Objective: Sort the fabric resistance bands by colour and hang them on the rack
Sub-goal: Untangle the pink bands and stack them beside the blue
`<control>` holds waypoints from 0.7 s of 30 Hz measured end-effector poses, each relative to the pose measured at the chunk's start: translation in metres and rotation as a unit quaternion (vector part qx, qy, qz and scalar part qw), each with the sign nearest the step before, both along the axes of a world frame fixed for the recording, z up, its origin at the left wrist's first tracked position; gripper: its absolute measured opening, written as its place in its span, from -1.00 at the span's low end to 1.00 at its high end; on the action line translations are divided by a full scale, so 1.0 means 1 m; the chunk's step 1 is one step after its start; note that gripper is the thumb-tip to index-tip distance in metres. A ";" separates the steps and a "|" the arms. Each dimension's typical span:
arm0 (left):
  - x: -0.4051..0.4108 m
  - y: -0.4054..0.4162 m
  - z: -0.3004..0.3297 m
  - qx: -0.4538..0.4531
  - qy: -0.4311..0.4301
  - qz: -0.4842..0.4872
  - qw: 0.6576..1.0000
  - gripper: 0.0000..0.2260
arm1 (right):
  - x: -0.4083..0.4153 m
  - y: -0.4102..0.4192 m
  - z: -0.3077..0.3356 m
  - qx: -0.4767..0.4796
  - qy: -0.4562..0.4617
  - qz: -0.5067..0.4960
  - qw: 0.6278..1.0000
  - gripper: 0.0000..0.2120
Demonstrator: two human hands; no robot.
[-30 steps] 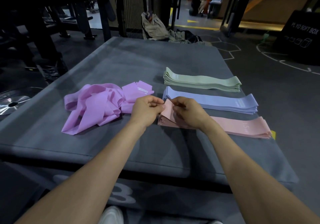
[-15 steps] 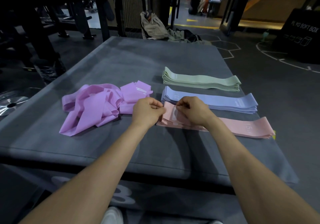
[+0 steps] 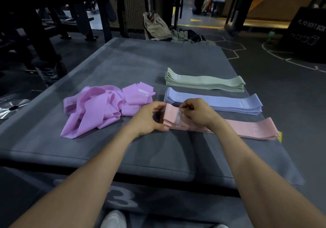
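Fingers (image 3: 185, 108) of the right hand (image 3: 197, 113) pinch the pink stack (image 3: 247, 128); left hand (image 3: 150, 119) grips its near end on the desk (image 3: 123, 65).

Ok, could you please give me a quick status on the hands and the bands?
Left hand cups pink stack end. Right hand pinches its top band. Green stack, blue stack flat; purple pile loose. Nothing in the way.
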State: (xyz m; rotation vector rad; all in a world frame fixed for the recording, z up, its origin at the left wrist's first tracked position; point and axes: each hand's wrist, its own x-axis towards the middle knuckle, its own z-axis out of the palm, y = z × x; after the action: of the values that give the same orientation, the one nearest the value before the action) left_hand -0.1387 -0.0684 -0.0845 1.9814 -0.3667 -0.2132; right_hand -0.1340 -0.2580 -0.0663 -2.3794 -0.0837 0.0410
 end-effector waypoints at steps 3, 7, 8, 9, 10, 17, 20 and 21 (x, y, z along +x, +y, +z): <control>0.001 -0.002 -0.002 0.007 -0.020 -0.002 1.000 -0.39 | 0.001 -0.001 0.000 0.009 0.003 0.017 1.000 -0.85; 0.002 -0.002 -0.003 0.017 -0.033 0.008 0.999 -0.43 | 0.001 -0.001 0.002 0.004 0.008 0.033 0.999 -0.92; 0.003 -0.002 -0.004 0.019 -0.035 0.008 0.999 -0.43 | 0.000 -0.001 0.003 0.004 0.009 0.035 0.999 -0.92; 0.003 -0.001 -0.004 0.019 -0.036 0.008 0.999 -0.43 | 0.000 -0.001 0.004 0.003 0.010 0.037 0.999 -0.91; 0.003 0.000 -0.004 0.019 -0.036 0.007 0.999 -0.44 | 0.000 -0.001 0.004 0.000 0.011 0.036 0.999 -0.90; 0.005 0.003 -0.004 0.018 -0.025 0.010 0.999 -0.46 | 0.000 0.000 0.005 -0.020 0.024 0.040 0.999 -0.89; 0.004 0.003 -0.003 0.015 -0.020 0.014 1.000 -0.46 | 0.000 0.002 0.005 -0.030 0.023 0.042 0.998 -0.89; 0.004 0.003 -0.004 0.014 -0.019 0.016 1.000 -0.46 | 0.001 0.003 0.004 -0.034 0.024 0.042 0.998 -0.89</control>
State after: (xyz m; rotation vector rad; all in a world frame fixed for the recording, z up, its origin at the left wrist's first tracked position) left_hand -0.1347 -0.0650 -0.0880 2.0204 -0.3582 -0.1630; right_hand -0.1331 -0.2555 -0.0622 -2.4403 -0.1617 0.1424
